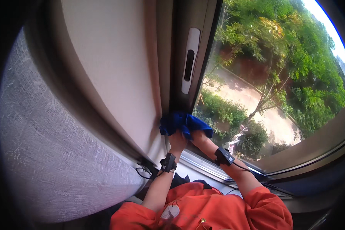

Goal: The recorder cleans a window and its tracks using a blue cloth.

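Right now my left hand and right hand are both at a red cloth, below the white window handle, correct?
Not quite: the cloth is blue, not red, as the head view shows. Your left hand and right hand are both at it, below the white window handle.

A grey textured curtain hangs at the left beside a smooth pale wall. At the right, a large window lets in bright daylight; outside, leafy green trees and low shrubs border a sunlit path under white sky.
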`<state>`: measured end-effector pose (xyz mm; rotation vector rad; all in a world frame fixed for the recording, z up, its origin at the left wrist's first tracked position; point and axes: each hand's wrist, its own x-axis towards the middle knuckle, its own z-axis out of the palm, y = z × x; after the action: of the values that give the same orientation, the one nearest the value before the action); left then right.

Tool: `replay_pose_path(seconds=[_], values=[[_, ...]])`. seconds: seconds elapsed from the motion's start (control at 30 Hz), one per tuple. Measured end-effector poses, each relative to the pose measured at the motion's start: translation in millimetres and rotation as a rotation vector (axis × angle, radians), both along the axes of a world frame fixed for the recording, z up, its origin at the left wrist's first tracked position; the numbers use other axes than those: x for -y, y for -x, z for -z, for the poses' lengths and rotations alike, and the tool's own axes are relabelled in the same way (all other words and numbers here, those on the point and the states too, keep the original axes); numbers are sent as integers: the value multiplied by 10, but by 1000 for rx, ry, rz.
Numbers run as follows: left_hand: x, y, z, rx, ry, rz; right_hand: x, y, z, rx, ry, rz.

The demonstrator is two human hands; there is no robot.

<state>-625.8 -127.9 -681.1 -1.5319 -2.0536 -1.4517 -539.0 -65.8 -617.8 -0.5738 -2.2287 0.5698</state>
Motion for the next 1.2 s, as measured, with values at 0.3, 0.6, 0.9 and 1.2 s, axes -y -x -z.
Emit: replay_pose_path(seconds=[0.3, 0.6, 0.9, 1.2], values=[[320, -327, 511, 330, 355, 89, -46, -191, 1107, 127, 698, -10], [480, -188, 1030, 272, 246, 159, 253, -124, 1181, 830, -451, -61], [809, -610, 140, 437, 123, 443, 583, -1224, 606, 445, 536, 106], [647, -980, -629, 1256, 565, 816, 1461, -2386, -169, -1435, 1683, -143]])
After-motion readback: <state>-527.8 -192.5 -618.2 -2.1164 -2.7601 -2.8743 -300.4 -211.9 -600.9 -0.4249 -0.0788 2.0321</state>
